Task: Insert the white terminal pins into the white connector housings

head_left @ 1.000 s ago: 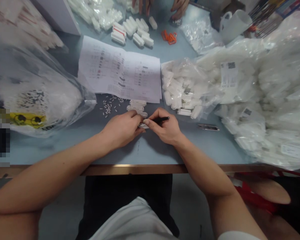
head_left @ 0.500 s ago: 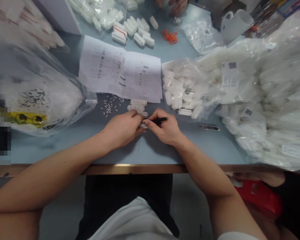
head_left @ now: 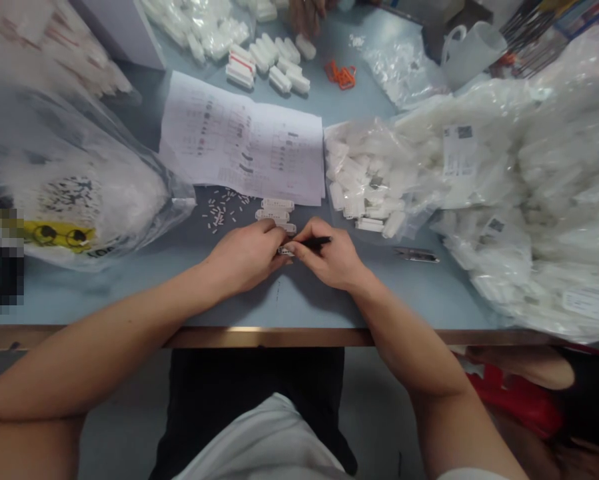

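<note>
My left hand (head_left: pixel 244 257) and my right hand (head_left: pixel 332 256) meet over the blue-grey table, pinching a small white plastic connector strip (head_left: pixel 285 251) between them. The left fingers hold this strip, and its middle is partly hidden by my fingers. My right hand grips a thin black pen-like tool (head_left: pixel 320 243), whose tip is hidden at the strip. Just beyond my hands lie several similar white strips (head_left: pixel 276 215). Several tiny white plastic pieces (head_left: pixel 222 210) are scattered to their left.
A printed paper sheet (head_left: pixel 242 137) lies beyond my hands. Bulging plastic bags of white parts (head_left: pixel 374 180) fill the right side, and another large bag (head_left: pixel 74 180) sits left. Small snips (head_left: pixel 416 254), orange clips (head_left: pixel 340 75), a white mug (head_left: pixel 472 50) and a co-worker's hand (head_left: pixel 306 13) are nearby.
My hands stay together on the strip with little movement. The co-worker's hands have drawn back toward the top edge of the view, and the whole view has shifted slightly.
</note>
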The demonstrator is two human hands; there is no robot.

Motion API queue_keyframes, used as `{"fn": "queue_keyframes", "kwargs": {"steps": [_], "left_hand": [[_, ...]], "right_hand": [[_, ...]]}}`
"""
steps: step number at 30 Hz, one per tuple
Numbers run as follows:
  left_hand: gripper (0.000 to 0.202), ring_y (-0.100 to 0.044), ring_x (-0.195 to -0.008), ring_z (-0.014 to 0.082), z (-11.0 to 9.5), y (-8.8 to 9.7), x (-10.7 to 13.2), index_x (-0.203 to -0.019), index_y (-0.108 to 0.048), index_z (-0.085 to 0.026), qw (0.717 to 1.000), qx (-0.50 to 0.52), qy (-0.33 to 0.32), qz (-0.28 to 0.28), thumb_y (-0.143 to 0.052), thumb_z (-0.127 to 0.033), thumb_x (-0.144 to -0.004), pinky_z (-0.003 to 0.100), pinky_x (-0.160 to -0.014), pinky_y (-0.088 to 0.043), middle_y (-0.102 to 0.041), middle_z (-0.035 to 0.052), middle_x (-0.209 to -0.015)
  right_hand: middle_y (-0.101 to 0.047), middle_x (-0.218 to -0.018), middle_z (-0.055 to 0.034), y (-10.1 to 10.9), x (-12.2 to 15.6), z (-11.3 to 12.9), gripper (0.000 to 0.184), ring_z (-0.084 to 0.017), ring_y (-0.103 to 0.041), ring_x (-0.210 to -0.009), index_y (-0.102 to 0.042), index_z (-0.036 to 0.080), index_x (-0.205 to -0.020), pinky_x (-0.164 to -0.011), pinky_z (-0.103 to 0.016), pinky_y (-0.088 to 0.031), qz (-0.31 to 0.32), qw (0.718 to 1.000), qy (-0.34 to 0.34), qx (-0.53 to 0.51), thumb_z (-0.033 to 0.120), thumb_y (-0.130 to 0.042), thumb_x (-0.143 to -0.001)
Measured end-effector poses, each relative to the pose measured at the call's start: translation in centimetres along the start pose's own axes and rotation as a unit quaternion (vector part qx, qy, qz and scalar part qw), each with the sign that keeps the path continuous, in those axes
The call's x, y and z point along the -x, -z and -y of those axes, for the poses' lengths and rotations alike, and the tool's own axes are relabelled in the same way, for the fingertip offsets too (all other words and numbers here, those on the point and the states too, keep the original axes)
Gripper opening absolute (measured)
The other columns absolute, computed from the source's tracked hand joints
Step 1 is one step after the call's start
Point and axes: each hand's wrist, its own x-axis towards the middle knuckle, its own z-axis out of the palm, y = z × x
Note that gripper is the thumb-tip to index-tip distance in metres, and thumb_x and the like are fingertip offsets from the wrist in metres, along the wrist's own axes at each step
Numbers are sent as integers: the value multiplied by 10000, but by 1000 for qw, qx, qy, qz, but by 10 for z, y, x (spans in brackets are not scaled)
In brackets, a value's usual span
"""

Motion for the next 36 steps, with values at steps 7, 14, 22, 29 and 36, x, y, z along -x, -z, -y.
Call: {"fn": "queue_keyframes", "kwargs": {"steps": [7,14,22,29,36], "left_hand": [[315,-674,-961,268,0,-1,1,-1160,-655,-162,1000,-5,-1,-6,-561,-377,-949,355,-781,-541,-656,111,-1052],[314,-670,-971,262,1,-1,1,-1160,-648,-176,1000,-5,4,-1,-557,-394,-953,342,-774,-533,-658,104,-1060],[308,-667,-986,266,0,-1,1,-1153,-645,-155,1000,-8,-1,5,-552,-375,-959,339,-760,-532,-661,110,-1055],[307,-666,-967,261,0,0,1,-1134,-644,-147,1000,-5,-1,5,-552,-382,-959,337,-768,-529,-661,111,-1043],[289,-666,-938,260,0,0,0,-1108,-647,-137,1000,-6,-5,3,-503,-348,-975,344,-751,-528,-653,113,-1017]], "right_hand": [[-621,-699,17,4,2,-2,294,-113,-508,-622,-596,218,-756,-598,-260,-392,-35,999,-35,-8,476,-653,-884],[-616,-689,14,4,2,-1,279,-118,-517,-622,-604,219,-752,-592,-264,-392,-26,999,-33,0,460,-646,-885],[-627,-700,17,1,2,-2,242,-111,-515,-613,-606,216,-760,-594,-261,-398,-26,999,-19,-4,416,-651,-887],[-636,-725,11,0,3,-2,211,-120,-544,-643,-588,214,-785,-627,-270,-407,-15,1000,-6,9,381,-627,-909],[-628,-750,-2,-3,2,1,182,-138,-567,-683,-548,217,-801,-657,-273,-409,1,998,31,50,342,-582,-929]]}}
